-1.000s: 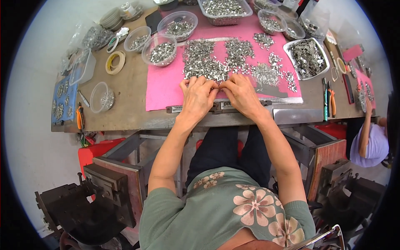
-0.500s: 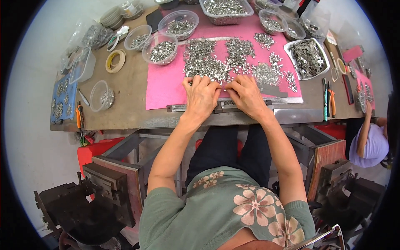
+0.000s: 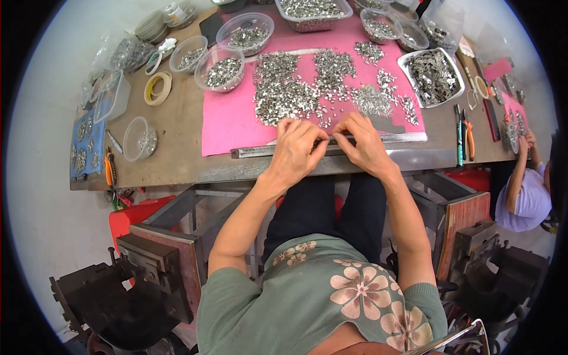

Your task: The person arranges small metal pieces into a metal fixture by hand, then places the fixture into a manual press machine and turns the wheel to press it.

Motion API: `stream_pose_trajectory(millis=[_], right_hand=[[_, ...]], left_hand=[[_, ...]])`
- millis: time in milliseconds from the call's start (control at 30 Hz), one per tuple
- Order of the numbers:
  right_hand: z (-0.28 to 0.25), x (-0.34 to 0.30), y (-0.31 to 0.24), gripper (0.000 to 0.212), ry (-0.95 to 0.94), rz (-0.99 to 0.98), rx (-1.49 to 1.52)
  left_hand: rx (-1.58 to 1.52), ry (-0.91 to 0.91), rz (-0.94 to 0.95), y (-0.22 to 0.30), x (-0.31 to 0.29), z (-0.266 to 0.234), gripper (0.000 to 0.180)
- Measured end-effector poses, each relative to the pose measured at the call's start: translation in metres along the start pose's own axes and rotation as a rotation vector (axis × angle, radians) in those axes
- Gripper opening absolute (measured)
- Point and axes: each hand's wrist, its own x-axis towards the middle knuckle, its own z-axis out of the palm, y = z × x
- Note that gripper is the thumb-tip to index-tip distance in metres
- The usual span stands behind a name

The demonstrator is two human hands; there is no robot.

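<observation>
Both my hands are close together over a long, narrow metal bar (image 3: 253, 152) along the near edge of a pink mat (image 3: 220, 125). Thumb and fingertips of my left hand (image 3: 296, 149) are pinched together above the bar. My right hand (image 3: 362, 145) mirrors it, its fingers also pinched, a short gap to the right. Anything between the fingertips is too small to make out. Just beyond my hands lies a spread pile of small shiny metal pieces (image 3: 287, 97). A heap of thin silvery pins (image 3: 371, 100) lies to its right.
Clear bowls of metal parts (image 3: 220, 72) and a large tub (image 3: 313, 23) stand behind. At right are a white tray (image 3: 432, 80) and orange-handled pliers (image 3: 468, 139); at left, a tape roll (image 3: 158, 89) and a clear cup (image 3: 141, 139). A co-worker (image 3: 522, 201) sits far right.
My hands have drawn back slightly toward me, from the edge of the metal pile to over the bar. The view has shifted a little. More of the co-worker's hands shows at far right.
</observation>
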Motion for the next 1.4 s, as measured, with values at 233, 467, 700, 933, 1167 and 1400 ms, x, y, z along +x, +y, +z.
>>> stream_pose_trajectory(millis=[233, 467, 700, 933, 1167, 1400], right_hand=[[0.001, -0.016, -0.004, 0.015, 0.047, -0.101, -0.115], [0.001, -0.016, -0.005, 0.014, 0.067, -0.170, -0.169], [0.012, 0.012, 0.006, 0.010, 0.124, -0.080, -0.166], [0.033, 0.032, 0.020, 0.008, 0.141, -0.065, -0.290], [0.032, 0.046, 0.023, 0.004, 0.050, -0.090, -0.308], [0.020, 0.041, 0.018, 0.004, 0.035, -0.100, -0.246]], left_hand=[[0.038, -0.001, 0.046, 0.009, -0.003, 0.009, 0.013], [0.097, 0.031, -0.020, -0.004, -0.005, 0.004, 0.022], [0.282, -0.167, -0.086, -0.012, 0.006, -0.012, 0.041], [0.217, -0.192, -0.129, -0.015, -0.012, -0.027, 0.036], [0.199, 0.121, -0.208, -0.022, -0.006, -0.026, 0.009], [0.262, 0.062, -0.137, -0.028, 0.003, -0.018, 0.010]])
